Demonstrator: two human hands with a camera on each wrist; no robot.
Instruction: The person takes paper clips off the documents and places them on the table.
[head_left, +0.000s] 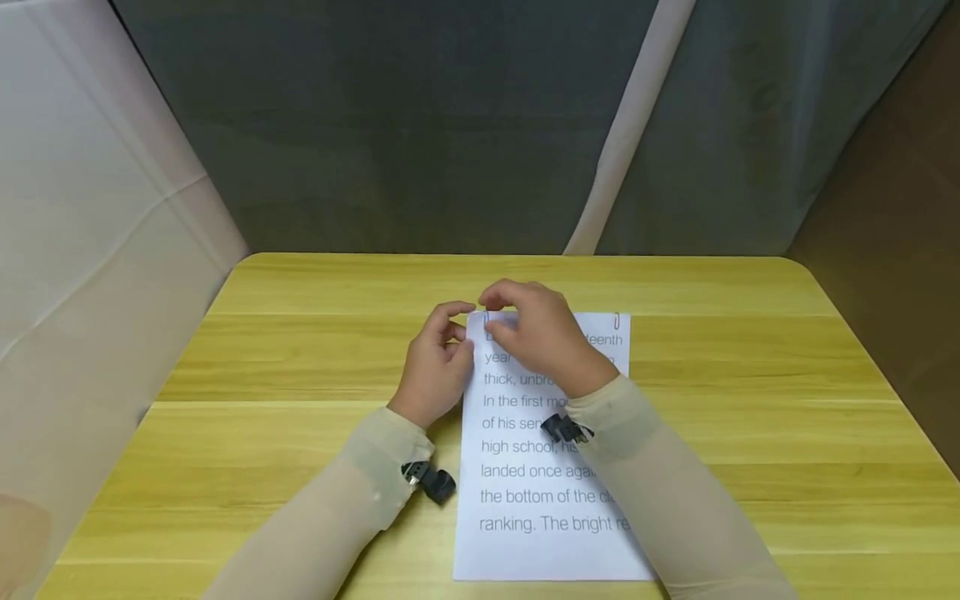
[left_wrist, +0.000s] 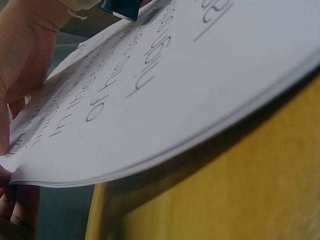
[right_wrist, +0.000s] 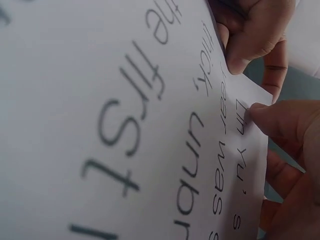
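Your left hand sits at the far left corner of the printed sheets, its fingers curled and pinching the paper's left edge, thumb on top of the text. Your right hand lies across the top of the same stack, about 3 o'clock from the left one and almost touching it, with its fingers bent down and nipping the corner where the first printed line begins. The sheets lie near the middle of the yellow wooden bench, long side running from 6 to 12 o'clock, and the left wrist view shows the near edge lifted slightly off the wood, with several layers of paper stacked together. A paper clip sits on the far right corner of the stack, at roughly 2 o'clock from your right hand and well apart from your fingers. Something small shows at the corner under your fingertips, but it is too hidden to tell what it is. Pale sleeves cover both forearms, each carrying a small black mount near the wrist. Grey curtains hang beyond the bench at 12 o'clock.
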